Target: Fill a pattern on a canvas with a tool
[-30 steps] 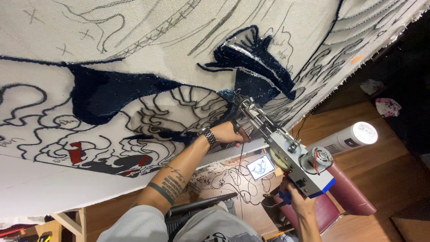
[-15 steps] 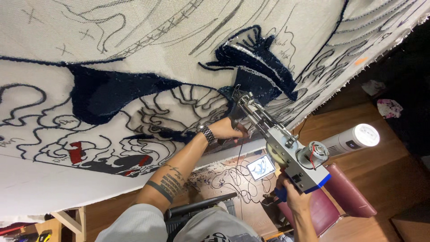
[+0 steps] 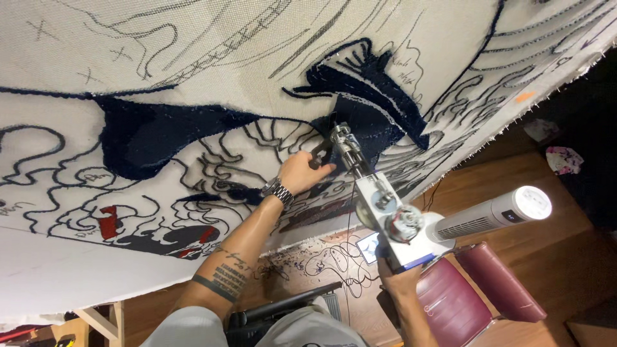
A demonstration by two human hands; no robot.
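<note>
Two hands: both are occupied on the tufting gun [image 3: 379, 205].
Left hand [image 3: 302, 172]: clenched around the gun's front grip.
Cloth [image 3: 193, 83]: navy fill is being tufted, judged midway.
Right hand [image 3: 397, 279]: the rear handle is grasped, near right.
Next: steady pressure along the outline is called for.

Bright, even light on the cloth [image 3: 193, 58]; the right edge falls dark, perhaps slightly blurred; wide-angle bending.

The tufting gun [image 3: 376, 199] is being pressed against the stretched cloth [image 3: 193, 77], between the left hand [image 3: 302, 172] above-left and the right hand [image 3: 400, 283] below. A tower fan [image 3: 491, 215] is being kept to the right, above a padded stool [image 3: 475, 295].
</note>
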